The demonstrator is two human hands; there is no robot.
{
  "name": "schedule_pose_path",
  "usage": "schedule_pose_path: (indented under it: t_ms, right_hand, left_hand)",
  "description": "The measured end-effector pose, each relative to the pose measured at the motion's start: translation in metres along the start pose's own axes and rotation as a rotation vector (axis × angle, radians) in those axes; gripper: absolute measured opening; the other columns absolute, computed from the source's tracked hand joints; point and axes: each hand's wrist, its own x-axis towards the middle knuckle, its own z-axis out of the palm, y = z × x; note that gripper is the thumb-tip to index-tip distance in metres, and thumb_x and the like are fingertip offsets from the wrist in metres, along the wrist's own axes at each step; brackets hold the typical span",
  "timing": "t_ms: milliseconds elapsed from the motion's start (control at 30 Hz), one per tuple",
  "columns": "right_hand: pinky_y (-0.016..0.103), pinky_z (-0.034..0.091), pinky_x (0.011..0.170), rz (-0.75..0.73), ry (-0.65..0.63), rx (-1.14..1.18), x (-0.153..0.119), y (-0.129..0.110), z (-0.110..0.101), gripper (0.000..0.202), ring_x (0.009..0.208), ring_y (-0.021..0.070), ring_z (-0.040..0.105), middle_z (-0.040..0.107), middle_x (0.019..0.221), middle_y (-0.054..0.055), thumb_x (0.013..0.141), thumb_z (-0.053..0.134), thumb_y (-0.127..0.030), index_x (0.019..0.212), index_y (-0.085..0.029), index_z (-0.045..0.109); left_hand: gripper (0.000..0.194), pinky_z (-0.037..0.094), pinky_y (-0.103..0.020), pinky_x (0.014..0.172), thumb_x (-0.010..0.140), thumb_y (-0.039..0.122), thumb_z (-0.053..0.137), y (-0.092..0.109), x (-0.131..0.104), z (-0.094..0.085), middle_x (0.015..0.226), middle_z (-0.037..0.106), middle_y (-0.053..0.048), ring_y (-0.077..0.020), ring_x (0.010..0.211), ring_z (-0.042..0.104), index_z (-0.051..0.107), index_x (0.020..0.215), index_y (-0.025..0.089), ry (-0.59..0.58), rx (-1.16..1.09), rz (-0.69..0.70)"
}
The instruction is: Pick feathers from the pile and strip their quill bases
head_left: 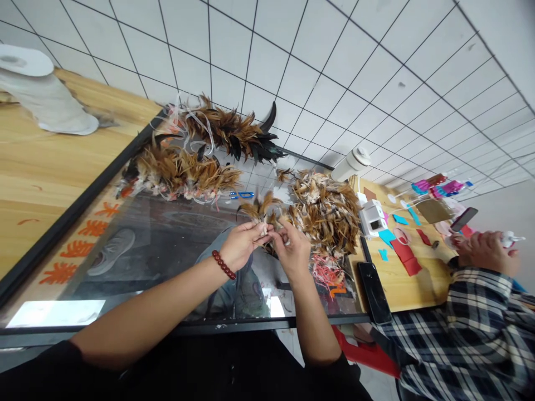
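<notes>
Over the glass tabletop [167,239], my two hands meet at a small bunch of brown feathers [259,207]. My left hand [246,239], with a dark red bead bracelet on its wrist, pinches the pale base of the bunch. Right beside it, my right hand [292,245] has its thumb and fingertips pressed together at that same base; what exactly lies between them is too small to make out. A large pile of brown and white feathers [328,206] lies just right of my hands. Blue-handled thread snips [242,195] rest on the glass beyond them.
Two rows of bundled feathers [184,170] lie at the back left. A white spool [37,92] stands far left. Pink-red strings [328,273] and a black phone [374,292] are at right. A co-worker in a plaid sleeve [480,301] holds a white bottle beside coloured scraps [403,250].
</notes>
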Motion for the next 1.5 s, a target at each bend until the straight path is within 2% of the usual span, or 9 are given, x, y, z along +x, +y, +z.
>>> schedule_pose_path:
  t_ms: [167,367,567,667,733,833,967,1167,1500]
  right_hand:
    - [0.025,0.045,0.062,0.006,-0.011,0.148,0.003,-0.007,-0.002,0.019,0.063,0.0128,0.053,0.060,0.070,0.001,0.084,0.062,-0.036,0.090,-0.020,0.069]
    - [0.026,0.046,0.065,0.012,0.028,0.152,0.005,-0.002,-0.005,0.017,0.067,0.0129,0.055,0.061,0.074,0.002,0.085,0.061,-0.035,0.082,-0.020,0.067]
    - [0.031,0.046,0.079,-0.167,-0.306,0.076,0.002,0.002,-0.009,0.026,0.085,0.0175,0.058,0.063,0.089,0.005,0.081,0.066,-0.039,0.101,-0.022,0.068]
    - [0.033,0.043,0.079,-0.252,-0.377,-0.089,0.000,-0.004,-0.001,0.028,0.087,0.0192,0.055,0.062,0.091,0.005,0.081,0.066,-0.040,0.103,-0.023,0.068]
    - [0.033,0.040,0.078,-0.286,-0.398,-0.168,0.000,-0.006,0.003,0.020,0.088,0.0194,0.053,0.061,0.091,0.005,0.084,0.063,-0.036,0.099,-0.024,0.069]
    - [0.032,0.038,0.078,-0.279,-0.345,-0.151,0.002,-0.005,0.002,0.015,0.089,0.0182,0.054,0.063,0.093,0.004,0.090,0.055,-0.028,0.090,-0.024,0.069]
    - [0.033,0.036,0.082,-0.250,-0.219,-0.148,0.003,0.001,-0.009,0.019,0.092,0.0180,0.055,0.067,0.094,0.004,0.094,0.048,-0.025,0.093,-0.023,0.066]
    - [0.036,0.030,0.081,-0.317,-0.239,-0.373,0.003,0.003,-0.014,0.019,0.088,0.0202,0.051,0.065,0.088,0.005,0.091,0.047,-0.019,0.091,-0.023,0.065]
    - [0.037,0.028,0.079,-0.350,-0.203,-0.402,0.002,0.005,-0.008,0.020,0.081,0.0201,0.050,0.062,0.076,0.005,0.090,0.050,-0.026,0.080,-0.022,0.067]
  left_hand:
    - [0.005,0.052,-0.024,0.078,0.076,0.013,0.070,0.001,-0.001,0.002,0.085,0.071,-0.009,-0.0119,0.077,0.066,0.067,0.077,0.009,0.000,-0.066,-0.053]
    - [0.005,0.052,-0.029,0.082,0.078,0.012,0.068,0.008,0.002,0.002,0.079,0.070,-0.007,-0.0135,0.077,0.067,0.064,0.075,0.010,0.021,-0.082,-0.008]
    - [0.006,0.053,-0.028,0.079,0.082,0.013,0.064,0.026,0.012,-0.005,0.075,0.069,-0.004,-0.0127,0.075,0.069,0.062,0.075,0.012,0.084,-0.108,0.076]
    - [0.006,0.054,-0.026,0.075,0.081,0.013,0.065,0.026,0.012,-0.005,0.073,0.068,-0.003,-0.0120,0.073,0.068,0.062,0.075,0.012,0.073,-0.104,0.094]
    - [0.008,0.053,-0.025,0.072,0.078,0.015,0.068,0.025,0.011,-0.005,0.070,0.067,-0.003,-0.0118,0.071,0.068,0.062,0.074,0.012,0.075,-0.071,0.115]
    - [0.014,0.054,-0.025,0.068,0.074,0.020,0.074,0.024,0.009,-0.005,0.068,0.067,-0.005,-0.0129,0.067,0.067,0.063,0.073,0.011,0.064,0.058,0.123]
    - [0.019,0.054,-0.025,0.060,0.069,0.023,0.078,0.021,0.006,-0.004,0.068,0.070,-0.010,-0.0149,0.061,0.067,0.066,0.071,0.008,0.049,0.272,0.073]
    - [0.017,0.051,-0.021,0.048,0.066,0.021,0.079,0.014,0.006,-0.004,0.063,0.070,-0.009,-0.0147,0.051,0.065,0.066,0.064,0.010,0.008,0.431,0.038]
    - [0.014,0.049,-0.022,0.044,0.062,0.016,0.077,0.005,0.014,-0.016,0.053,0.066,-0.007,-0.0133,0.044,0.060,0.066,0.054,0.014,-0.152,0.649,0.008]
